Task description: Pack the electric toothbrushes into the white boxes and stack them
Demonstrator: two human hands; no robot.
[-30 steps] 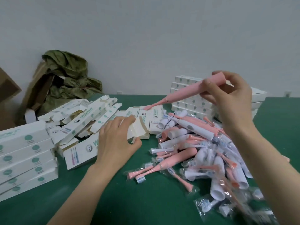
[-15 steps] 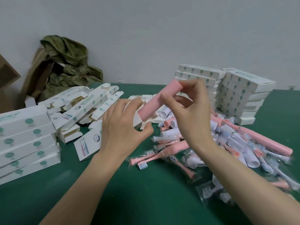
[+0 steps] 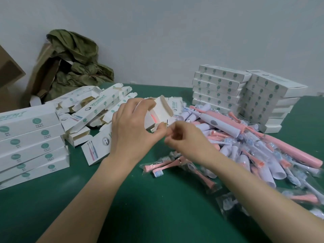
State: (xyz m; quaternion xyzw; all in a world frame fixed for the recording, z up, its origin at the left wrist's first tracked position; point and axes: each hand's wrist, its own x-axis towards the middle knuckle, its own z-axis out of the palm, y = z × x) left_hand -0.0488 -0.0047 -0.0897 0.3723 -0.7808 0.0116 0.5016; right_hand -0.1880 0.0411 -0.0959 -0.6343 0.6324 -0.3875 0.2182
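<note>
My left hand point(image 3: 133, 127) grips an open white box point(image 3: 160, 109) above the green table point(image 3: 157, 211), open end towards me. A pink electric toothbrush point(image 3: 154, 118) shows inside the opening. My right hand point(image 3: 184, 139) is just right of the box's lower flap, fingers curled and blurred; whether it pinches the flap is unclear. A heap of pink and white toothbrushes and bagged brush heads point(image 3: 245, 155) lies to the right.
Closed white boxes are stacked at the left point(image 3: 31, 142) and at the back right point(image 3: 219, 88). Empty open boxes point(image 3: 94, 106) lie in a loose pile behind my left hand. Crumpled green wrapping point(image 3: 75, 62) and a brown carton point(image 3: 8, 76) stand by the wall.
My right hand brought the pink toothbrush from above the heap to the box in my left hand. The toothbrush is now inside the box and my right hand has left its handle.
</note>
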